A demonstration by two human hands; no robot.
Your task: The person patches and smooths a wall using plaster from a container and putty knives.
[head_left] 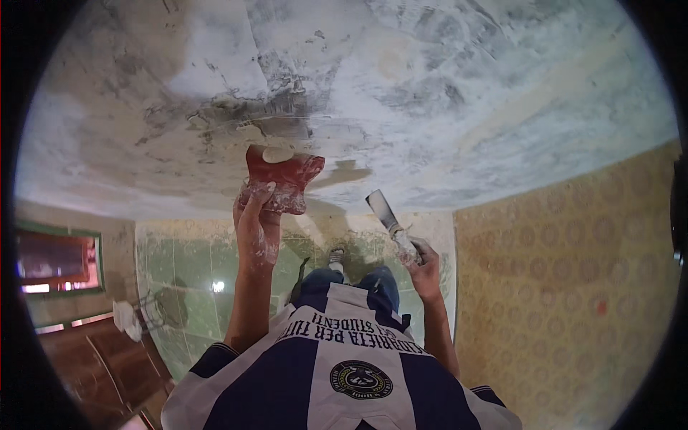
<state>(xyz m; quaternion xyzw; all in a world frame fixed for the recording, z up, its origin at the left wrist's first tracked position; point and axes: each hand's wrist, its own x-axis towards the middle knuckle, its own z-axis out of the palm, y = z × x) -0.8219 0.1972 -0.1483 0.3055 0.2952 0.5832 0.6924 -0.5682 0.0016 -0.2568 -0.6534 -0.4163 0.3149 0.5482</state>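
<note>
My left hand [259,222] is closed around a red plastic putty spreader [285,179], raised close to the plastered wall [387,86]. A pale lump of putty [277,154] sits at the spreader's far edge, and white smears cover its lower part. Lower and to the right, my right hand [424,271] grips the handle of a putty knife [382,208]. Its metal blade points up and left toward the wall, apart from the spreader. White residue coats the knife's handle and my left hand and wrist. The wall is patchy white, grey and beige, with darker rough spots above the spreader.
A yellow patterned wall [566,287] rises on the right. Green tiles [190,261] lie beyond my body, smeared with pale residue near the plastered wall. At the left are a green-framed opening [99,261], brown panels [107,365] and a whitish object [127,320] on thin legs.
</note>
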